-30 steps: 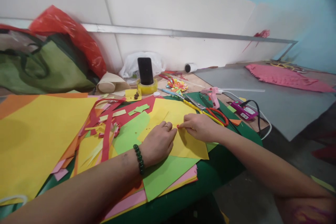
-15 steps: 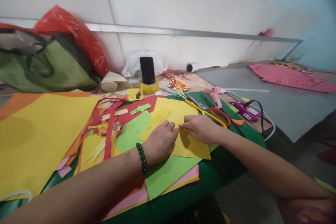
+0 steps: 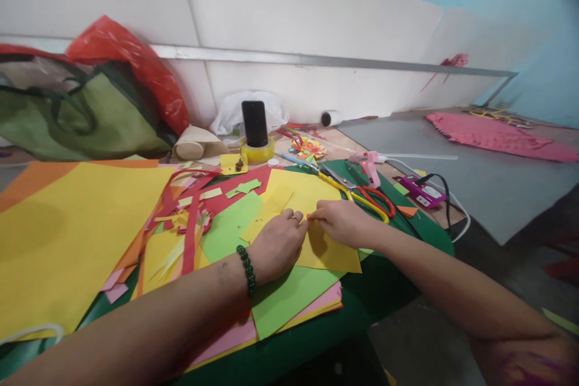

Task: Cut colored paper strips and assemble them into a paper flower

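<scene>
The sheet (image 3: 337, 256) in the middle is bright yellow, with a tiny red bit (image 3: 309, 216) on it, and the paper (image 3: 289, 304) beneath is lime green. The bracelet (image 3: 246, 271) is dark green, the ring (image 3: 294, 216) gold-toned, the near tabletop (image 3: 384, 298) deep green. To the left, a red strip (image 3: 190, 235) crosses yellow paper (image 3: 156, 253). Farther off, a black phone (image 3: 254, 123) stands above yellow tape (image 3: 257, 152), and a flower (image 3: 310, 146) mixes red, orange and yellow. Towards the right, one pair of scissors (image 3: 368, 203) has yellow handles, another (image 3: 379, 196) red; the glue gun (image 3: 373, 170) is pink, the adapter (image 3: 416, 187) purple with a white panel. Far left, a green bag (image 3: 122, 126) with darker trim sits beside red plastic (image 3: 131, 66); far right, pink cloth (image 3: 493, 136) lies on grey board (image 3: 407, 145) before a pale blue wall (image 3: 538, 36).
</scene>
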Action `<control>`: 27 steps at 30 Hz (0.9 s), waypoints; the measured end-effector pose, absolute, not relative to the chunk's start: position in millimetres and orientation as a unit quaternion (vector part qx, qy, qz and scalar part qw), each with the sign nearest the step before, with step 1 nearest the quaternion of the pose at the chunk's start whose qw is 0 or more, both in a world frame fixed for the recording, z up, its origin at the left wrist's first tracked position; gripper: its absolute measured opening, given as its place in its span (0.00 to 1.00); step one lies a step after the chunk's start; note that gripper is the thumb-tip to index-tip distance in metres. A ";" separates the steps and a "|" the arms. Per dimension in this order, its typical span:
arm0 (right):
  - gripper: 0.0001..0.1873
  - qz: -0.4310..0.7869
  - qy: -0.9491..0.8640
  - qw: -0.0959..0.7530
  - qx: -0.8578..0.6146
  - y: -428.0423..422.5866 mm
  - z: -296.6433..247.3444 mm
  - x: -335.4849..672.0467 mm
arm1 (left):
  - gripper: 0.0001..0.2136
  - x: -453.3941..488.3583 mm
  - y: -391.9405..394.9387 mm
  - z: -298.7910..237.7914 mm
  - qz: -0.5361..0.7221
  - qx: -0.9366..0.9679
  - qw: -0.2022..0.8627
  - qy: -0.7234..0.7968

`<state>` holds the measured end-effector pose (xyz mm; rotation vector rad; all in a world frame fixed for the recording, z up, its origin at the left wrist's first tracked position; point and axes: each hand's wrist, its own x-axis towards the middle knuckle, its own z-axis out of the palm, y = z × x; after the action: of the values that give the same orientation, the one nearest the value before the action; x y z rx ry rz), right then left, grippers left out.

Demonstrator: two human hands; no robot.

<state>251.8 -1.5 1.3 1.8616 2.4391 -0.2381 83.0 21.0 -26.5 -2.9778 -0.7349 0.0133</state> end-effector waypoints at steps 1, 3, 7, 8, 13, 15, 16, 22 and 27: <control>0.20 -0.095 0.787 0.014 0.609 -0.9 3.1 253.4 | 0.15 82.6 21.1 -26.7 0.003 -0.970 0.037 -0.240; 0.20 -0.120 0.777 -0.031 0.618 0.1 6.4 257.1 | 0.14 81.9 21.4 -27.4 -0.001 -0.970 0.033 -0.241; 0.20 -0.104 0.772 -0.048 0.625 0.8 8.0 261.5 | 0.13 81.4 21.3 -27.8 0.007 -0.970 0.029 -0.243; 0.21 -0.098 0.777 -0.031 0.621 0.8 6.9 261.2 | 0.13 81.5 21.2 -28.0 0.010 -0.969 0.031 -0.244; 0.22 -0.082 0.792 0.038 0.604 1.3 -0.4 256.9 | 0.15 81.7 21.3 -30.7 0.003 -0.969 0.038 -0.244; 0.22 -0.087 0.793 0.043 0.601 2.0 -1.4 256.1 | 0.15 81.8 21.4 -31.8 0.002 -0.969 0.039 -0.243; 0.22 -0.093 0.794 0.041 0.600 2.4 -1.4 256.0 | 0.15 81.9 21.5 -32.1 0.003 -0.969 0.039 -0.244; 0.23 -0.173 0.776 -0.004 0.606 4.9 -0.7 256.6 | 0.14 82.6 21.6 -32.5 -0.001 -0.969 0.037 -0.242; 0.22 -0.229 0.753 -0.053 0.615 8.0 -6.1 256.8 | 0.15 83.0 21.9 -33.2 0.006 -0.968 0.043 -0.249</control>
<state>256.8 8.0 -6.1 1.9987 2.4476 -0.7452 83.0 21.9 -33.2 -2.9598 -0.7615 0.0175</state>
